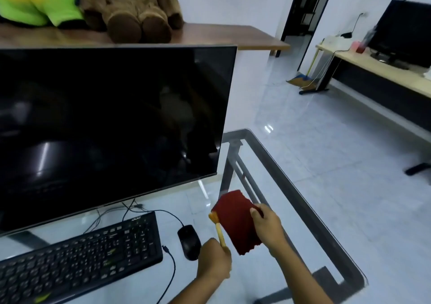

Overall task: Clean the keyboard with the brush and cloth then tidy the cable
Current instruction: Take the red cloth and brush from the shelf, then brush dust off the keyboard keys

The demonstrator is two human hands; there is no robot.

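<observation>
A black keyboard (pixel 79 254) lies on the glass desk (pixel 291 187) at the lower left, under the monitor. My left hand (pixel 213 260) is shut on a small yellow brush (pixel 218 228), bristles pointing up. My right hand (pixel 268 228) grips a dark red cloth (pixel 235 219) by its right edge, and the cloth is held above the desk just right of the brush. A loose black cable (pixel 171 271) with a free plug end lies right of the keyboard. Both hands hover to the right of the mouse.
A black mouse (pixel 189 242) sits between the keyboard and my hands. A large dark monitor (pixel 112 128) fills the left. Stuffed toys (pixel 137 7) rest on a wooden shelf behind it. The desk's right edge runs close to my right arm.
</observation>
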